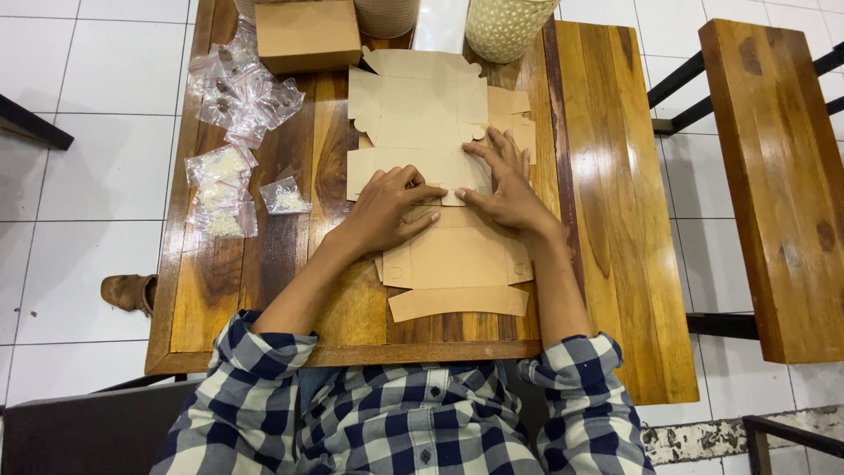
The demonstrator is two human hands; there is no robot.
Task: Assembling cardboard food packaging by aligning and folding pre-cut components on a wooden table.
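Both hands, left hand [384, 208] and right hand [503, 189], press flat, fingers spread, creasing a still-unfolded cardboard box blank [440, 176] on the table [264, 264]; one assembled box [307, 33] stands behind.

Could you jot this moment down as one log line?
left hand: pressing flat cardboard box blank | right hand: pressing same | small plastic bags: beside

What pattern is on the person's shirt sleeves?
A dark blue and white check on the shirt sleeves, seen in the head view.
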